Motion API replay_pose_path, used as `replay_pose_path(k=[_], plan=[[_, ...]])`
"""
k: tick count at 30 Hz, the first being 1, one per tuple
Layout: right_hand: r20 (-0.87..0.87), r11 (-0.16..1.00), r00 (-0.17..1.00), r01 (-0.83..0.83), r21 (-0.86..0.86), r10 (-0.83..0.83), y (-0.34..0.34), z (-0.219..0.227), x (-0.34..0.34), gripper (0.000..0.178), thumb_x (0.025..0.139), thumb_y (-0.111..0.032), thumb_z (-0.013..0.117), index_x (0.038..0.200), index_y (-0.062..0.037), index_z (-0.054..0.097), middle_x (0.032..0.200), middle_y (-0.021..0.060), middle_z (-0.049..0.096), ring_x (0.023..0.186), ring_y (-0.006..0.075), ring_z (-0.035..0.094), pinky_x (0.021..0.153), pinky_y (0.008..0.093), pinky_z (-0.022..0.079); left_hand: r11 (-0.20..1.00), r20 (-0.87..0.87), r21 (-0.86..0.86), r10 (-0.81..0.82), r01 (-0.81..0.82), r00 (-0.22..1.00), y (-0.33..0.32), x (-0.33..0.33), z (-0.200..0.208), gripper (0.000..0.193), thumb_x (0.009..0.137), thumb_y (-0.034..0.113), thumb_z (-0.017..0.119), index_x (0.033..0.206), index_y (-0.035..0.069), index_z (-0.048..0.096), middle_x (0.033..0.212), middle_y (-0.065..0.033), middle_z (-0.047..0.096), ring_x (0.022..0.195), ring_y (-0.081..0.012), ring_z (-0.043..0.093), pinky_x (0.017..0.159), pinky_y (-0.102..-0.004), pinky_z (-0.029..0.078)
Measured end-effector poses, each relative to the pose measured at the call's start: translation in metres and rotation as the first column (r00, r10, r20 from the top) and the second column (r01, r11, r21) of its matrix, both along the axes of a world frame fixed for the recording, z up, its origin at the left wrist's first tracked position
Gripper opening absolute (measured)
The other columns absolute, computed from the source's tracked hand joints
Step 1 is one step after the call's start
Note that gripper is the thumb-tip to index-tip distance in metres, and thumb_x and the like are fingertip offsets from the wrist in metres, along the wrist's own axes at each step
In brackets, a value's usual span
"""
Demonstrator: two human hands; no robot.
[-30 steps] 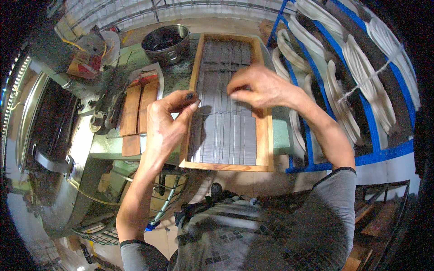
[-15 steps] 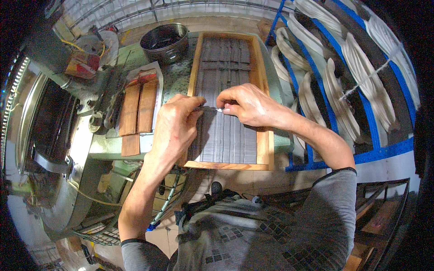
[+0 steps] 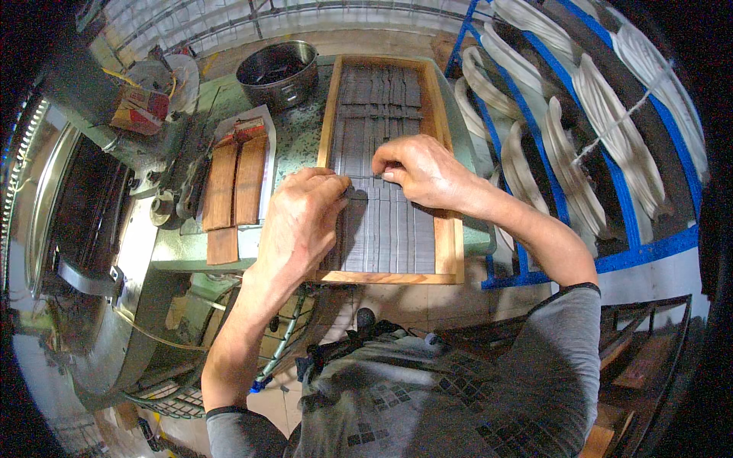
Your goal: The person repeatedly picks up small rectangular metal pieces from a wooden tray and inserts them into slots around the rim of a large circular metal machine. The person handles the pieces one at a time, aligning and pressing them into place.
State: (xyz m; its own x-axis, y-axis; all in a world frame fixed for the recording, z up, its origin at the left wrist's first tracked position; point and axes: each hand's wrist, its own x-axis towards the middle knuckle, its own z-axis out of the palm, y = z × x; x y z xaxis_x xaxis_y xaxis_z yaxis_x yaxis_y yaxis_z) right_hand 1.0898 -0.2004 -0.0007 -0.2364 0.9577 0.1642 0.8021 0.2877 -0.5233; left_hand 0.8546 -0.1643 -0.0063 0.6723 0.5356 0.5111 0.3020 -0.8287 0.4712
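Across the frame's upper middle, a pale-green flat surface (image 3: pixel 301 137) carries a long rectangular wooden tray (image 3: pixel 389 278); thin grey strips (image 3: pixel 389 244) fill its centre. Above them, left hand (image 3: pixel 301 217) and right hand (image 3: pixel 431 172) curl inward; whether either grip grasps anything, I cannot tell.

A workshop: heavy machine (image 3: pixel 84 99), green workbench (image 3: pixel 307 137), blue rack (image 3: pixel 649 253).

readable text: none | red-and-white carton (image 3: pixel 141 108): surface markings too blurred to read
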Motion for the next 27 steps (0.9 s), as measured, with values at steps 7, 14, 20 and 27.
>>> replay_pose_path(k=[7, 14, 20, 27], plan=[[0.012, 0.992, 0.994, -0.106, -0.061, 0.107, 0.000, -0.003, 0.005, 0.017, 0.082, -0.008, 0.068, 0.097, -0.0009, 0.073, 0.092, 0.0207, 0.072, 0.092, 0.0362, 0.070, 0.081, 0.0445, 0.054, 0.985, -0.207, 0.110, -0.106, 0.131, 0.973, -0.007, 0.004, 0.003, 0.032, 0.080, 0.002, 0.069, 0.111, -0.002, 0.060, 0.113, -0.0210, 0.065, 0.108, -0.0408, 0.060, 0.098, -0.0469, 0.047], [0.130, 0.980, 0.990, -0.025, -0.196, 0.051, -0.006, 0.024, 0.016, 0.015, 0.084, -0.007, 0.066, 0.093, 0.0040, 0.070, 0.086, 0.0204, 0.071, 0.085, 0.0332, 0.070, 0.078, 0.0410, 0.053, 0.981, -0.354, 0.133, -0.089, 0.144, 0.931, -0.023, 0.000, 0.001, 0.044, 0.098, 0.024, 0.058, 0.125, -0.010, 0.053, 0.130, -0.0272, 0.058, 0.127, -0.0429, 0.052, 0.116, -0.0539, 0.030], [0.280, 0.967, 0.959, 0.020, -0.253, 0.054, -0.012, 0.037, 0.020, 0.013, 0.084, -0.007, 0.062, 0.082, 0.0057, 0.064, 0.074, 0.0215, 0.065, 0.075, 0.0371, 0.067, 0.071, 0.0447, 0.050, 0.985, -0.443, 0.126, -0.052, 0.119, 0.895, -0.031, 0.001, 0.003, 0.055, 0.101, 0.033, 0.052, 0.132, -0.011, 0.048, 0.137, -0.0300, 0.053, 0.135, -0.0442, 0.045, 0.119, -0.0569, 0.023], [0.323, 0.937, 0.931, -0.050, -0.345, 0.168, -0.009, 0.039, 0.018, 0.026, 0.082, -0.010, 0.072, 0.099, 0.0019, 0.057, 0.067, 0.0159, 0.066, 0.069, 0.0297, 0.069, 0.064, 0.0398, 0.052, 0.974, -0.448, 0.202, 0.001, 0.100, 0.894, -0.037, 0.001, -0.004, 0.061, 0.100, 0.037, 0.052, 0.135, -0.012, 0.046, 0.139, -0.0312, 0.052, 0.138, -0.0451, 0.042, 0.118, -0.0646, 0.016]])
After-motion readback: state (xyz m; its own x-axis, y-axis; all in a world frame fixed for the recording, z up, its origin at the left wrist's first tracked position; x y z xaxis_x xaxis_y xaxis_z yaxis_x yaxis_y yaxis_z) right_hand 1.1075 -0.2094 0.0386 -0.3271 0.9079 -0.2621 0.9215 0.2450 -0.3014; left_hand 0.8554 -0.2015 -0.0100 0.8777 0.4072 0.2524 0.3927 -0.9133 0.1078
